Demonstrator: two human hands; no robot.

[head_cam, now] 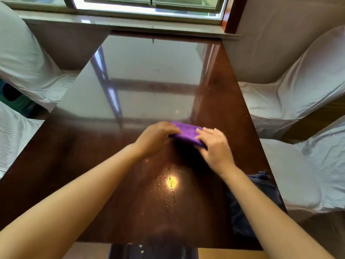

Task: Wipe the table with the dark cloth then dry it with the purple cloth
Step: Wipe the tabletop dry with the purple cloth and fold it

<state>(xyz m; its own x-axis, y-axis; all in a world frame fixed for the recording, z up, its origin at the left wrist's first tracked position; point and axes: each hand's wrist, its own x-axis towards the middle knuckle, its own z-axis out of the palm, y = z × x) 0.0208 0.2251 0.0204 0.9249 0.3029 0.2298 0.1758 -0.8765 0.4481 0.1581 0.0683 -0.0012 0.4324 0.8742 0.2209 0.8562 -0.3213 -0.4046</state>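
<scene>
The folded purple cloth [187, 133] lies flat on the glossy dark wooden table [104, 165], a little past its middle. My left hand [155, 138] presses on the cloth's left edge, and my right hand [214, 144] rests on its right side, fingers spread over it. The dark blue cloth [261, 186] sits crumpled near the table's right edge, partly hidden under my right forearm. Small water droplets glisten on the table around a light reflection [172, 181] in front of me.
Chairs in white covers stand on both sides: two at the left [24, 58] and two at the right [298, 86]. A window sill [119, 21] runs along the table's far end. The near table edge is at the bottom.
</scene>
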